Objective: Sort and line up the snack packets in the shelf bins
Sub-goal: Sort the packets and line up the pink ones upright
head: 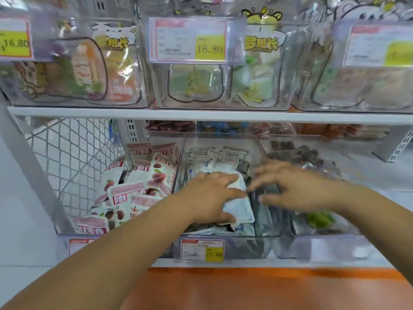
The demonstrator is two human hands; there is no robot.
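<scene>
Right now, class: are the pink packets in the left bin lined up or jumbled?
Jumbled: the pink packets lie tilted and overlapping in the left bin.

Left hand (210, 195) and right hand (297, 186) make 2. 3 clear lower bins (223, 136), 3 clear upper bins (196, 104). 5 price tags (188, 40): 3 above, 2 below.

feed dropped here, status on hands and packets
Left hand flat on white-blue packets, middle bin. Right hand open, spread just beside. Nothing blocking.
</scene>
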